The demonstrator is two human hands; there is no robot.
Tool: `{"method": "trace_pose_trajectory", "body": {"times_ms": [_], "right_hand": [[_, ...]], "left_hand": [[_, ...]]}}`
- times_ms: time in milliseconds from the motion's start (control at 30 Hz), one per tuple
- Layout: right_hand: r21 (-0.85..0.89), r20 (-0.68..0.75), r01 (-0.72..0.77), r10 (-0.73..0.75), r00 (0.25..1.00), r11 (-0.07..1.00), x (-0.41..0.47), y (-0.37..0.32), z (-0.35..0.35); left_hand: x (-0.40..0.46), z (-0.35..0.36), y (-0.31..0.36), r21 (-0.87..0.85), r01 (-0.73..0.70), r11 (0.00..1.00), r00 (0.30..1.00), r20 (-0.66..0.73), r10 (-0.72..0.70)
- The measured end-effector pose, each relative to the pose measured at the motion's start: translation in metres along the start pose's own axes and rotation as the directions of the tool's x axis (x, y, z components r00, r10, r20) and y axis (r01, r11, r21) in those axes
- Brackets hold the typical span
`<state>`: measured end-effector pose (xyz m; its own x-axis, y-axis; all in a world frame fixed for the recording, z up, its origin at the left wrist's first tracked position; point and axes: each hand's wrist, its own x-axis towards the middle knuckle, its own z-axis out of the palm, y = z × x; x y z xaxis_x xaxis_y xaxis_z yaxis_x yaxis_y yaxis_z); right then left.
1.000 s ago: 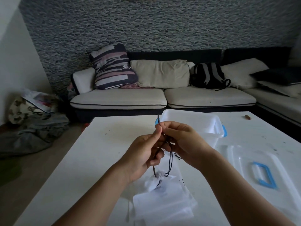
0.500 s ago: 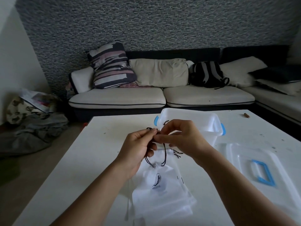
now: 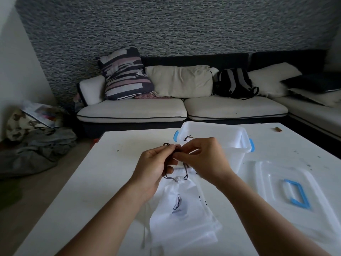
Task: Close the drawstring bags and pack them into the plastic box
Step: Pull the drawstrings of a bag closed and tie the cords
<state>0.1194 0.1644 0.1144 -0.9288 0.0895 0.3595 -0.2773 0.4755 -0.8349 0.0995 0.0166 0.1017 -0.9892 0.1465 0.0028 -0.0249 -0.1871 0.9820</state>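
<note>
A white drawstring bag [image 3: 178, 202] with a small dark logo lies on top of a stack of similar white bags [image 3: 186, 231] near the table's front edge. Its mouth is gathered tight. Dark cords [image 3: 168, 175] run up from the mouth to my hands. My left hand [image 3: 156, 167] and my right hand [image 3: 201, 157] meet just above the bag, each pinching the cords between thumb and fingers. Behind my hands stands the clear plastic box [image 3: 238, 143] with blue latches, its top uncovered.
The box's clear lid [image 3: 287, 193] with a blue handle lies flat on the white table [image 3: 103, 182] to the right. A small brown object [image 3: 278, 129] sits near the far right edge. A sofa stands beyond the table; clothes lie on the floor at left.
My hands have come down from holding the cords stretched upward to working them close above the bag. The bag has settled flat onto the stack with its logo showing.
</note>
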Motion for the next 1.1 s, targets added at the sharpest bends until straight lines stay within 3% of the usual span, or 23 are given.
{"method": "trace_pose_trajectory", "body": {"times_ms": [133, 233, 367, 467, 600, 667, 733, 800, 867, 933, 1000, 1100], "right_hand": [[0.041, 0.017, -0.001, 0.000, 1.000, 0.999, 0.000, -0.001, -0.003], [-0.007, 0.008, 0.045, -0.045, 0.999, 0.999, 0.001, -0.002, -0.006], [-0.075, -0.093, 0.085, -0.092, 0.991, 0.994, 0.004, 0.003, -0.004], [0.006, 0.092, -0.027, 0.026, 0.995, 1.000, 0.004, 0.006, -0.006], [0.150, 0.336, -0.117, 0.061, 0.940, 0.982, 0.000, 0.010, 0.001], [0.193, 0.345, -0.172, 0.097, 0.934, 0.966, -0.002, 0.012, 0.006], [0.195, 0.328, -0.195, 0.123, 0.937, 0.961, -0.001, 0.015, 0.009], [0.205, 0.298, -0.196, 0.130, 0.946, 0.959, 0.001, 0.015, 0.008], [0.283, 0.288, -0.232, 0.149, 0.946, 0.931, 0.000, 0.010, 0.005], [0.419, 0.362, -0.352, 0.202, 0.910, 0.837, -0.001, 0.001, 0.004], [0.435, 0.476, -0.514, 0.296, 0.828, 0.739, -0.001, -0.005, 0.004], [0.456, 0.581, -0.648, 0.348, 0.736, 0.610, 0.002, -0.005, 0.005]], "left_hand": [[0.001, 0.001, -0.002, 0.015, -0.012, 1.000, 0.999, -0.037, 0.013], [0.002, 0.000, 0.002, -0.142, 0.089, 0.986, 0.995, -0.031, -0.094], [0.004, -0.004, 0.007, -0.392, 0.248, 0.886, 0.968, 0.056, -0.246], [0.005, -0.007, 0.009, -0.439, 0.287, 0.851, 0.958, 0.105, -0.268], [0.003, -0.011, 0.016, -0.437, 0.344, 0.831, 0.935, 0.240, -0.261], [0.002, -0.015, 0.017, -0.251, 0.243, 0.937, 0.957, 0.218, -0.189], [0.003, -0.019, 0.014, 0.043, -0.010, 0.999, 0.989, 0.146, 0.004], [0.006, -0.026, 0.009, 0.340, -0.302, 0.891, 0.953, 0.081, 0.292], [0.008, -0.028, 0.003, 0.426, -0.443, 0.788, 0.881, 0.047, 0.470], [0.004, -0.021, 0.005, 0.213, -0.414, 0.885, 0.903, -0.028, 0.429], [-0.002, -0.010, 0.009, -0.101, -0.267, 0.958, 0.964, -0.015, 0.267], [-0.006, -0.004, 0.011, -0.242, -0.156, 0.958, 0.983, 0.060, 0.175]]}}
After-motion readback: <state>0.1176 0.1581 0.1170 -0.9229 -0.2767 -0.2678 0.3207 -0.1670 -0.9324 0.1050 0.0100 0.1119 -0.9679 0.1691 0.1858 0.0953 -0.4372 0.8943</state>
